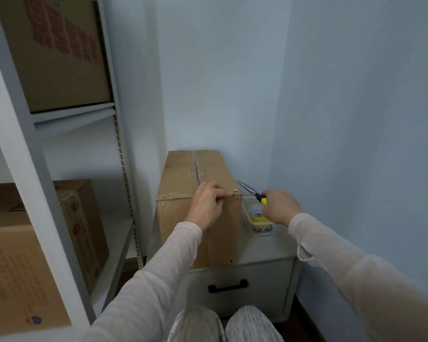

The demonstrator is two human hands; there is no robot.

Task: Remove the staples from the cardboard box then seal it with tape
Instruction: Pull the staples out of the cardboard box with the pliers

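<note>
Both arms reach forward in pale long sleeves. The left hand [207, 203] is curled palm-down, its thumb and forefinger pinched together at their tips. The right hand [279, 206] is closed in a fist, knuckles up, wrist bent slightly inward.

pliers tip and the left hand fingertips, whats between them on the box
In the head view, only a bare strip of the cardboard box top edge, with a small pale stud, lies between the pliers and the left hand.

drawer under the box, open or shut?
Shut. The white cabinet drawer sits flush with the cabinet front, its black handle untouched; the brown cardboard box stands on the cabinet top above it.
</note>
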